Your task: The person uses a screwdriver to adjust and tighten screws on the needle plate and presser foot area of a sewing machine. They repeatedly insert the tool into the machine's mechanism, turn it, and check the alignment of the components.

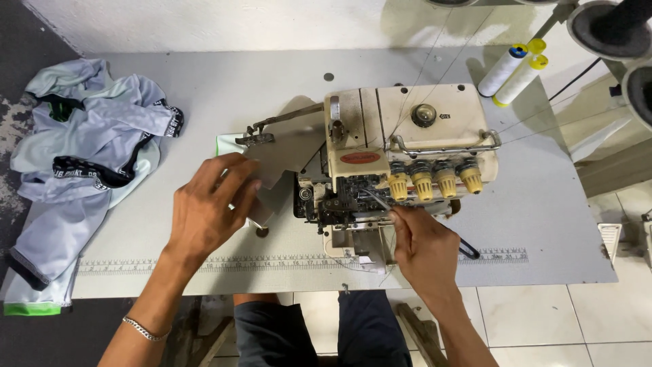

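The tweezers (375, 199) sit just right of the frame's centre, their thin metal tips pointing up-left into the dark looper area at the front of the serger (407, 156). The right hand (424, 248) pinches their lower end between thumb and fingers, coming up from the lower middle of the frame. The work looks like threading: fine threads run down from the upper right across the machine's cream top toward the four yellow tension knobs (435, 180), and the tips seem to be feeding or catching a thread inside the mechanism, though the thread at the tips is too fine to make out. By my judgement, the next move calls for a steady, small push or pull of the tips without snagging nearby parts.

The left hand (210, 207), left of centre, lies with fingers spread on the swung-open grey cover (285, 153), pressing it flat rather than gripping it.

Further out, two white thread cones (509, 71) lie at the upper right on the table (204, 88), and a heap of pale grey garments (81, 156) fills the left edge. A printed ruler (136, 264) runs along the table's near edge.
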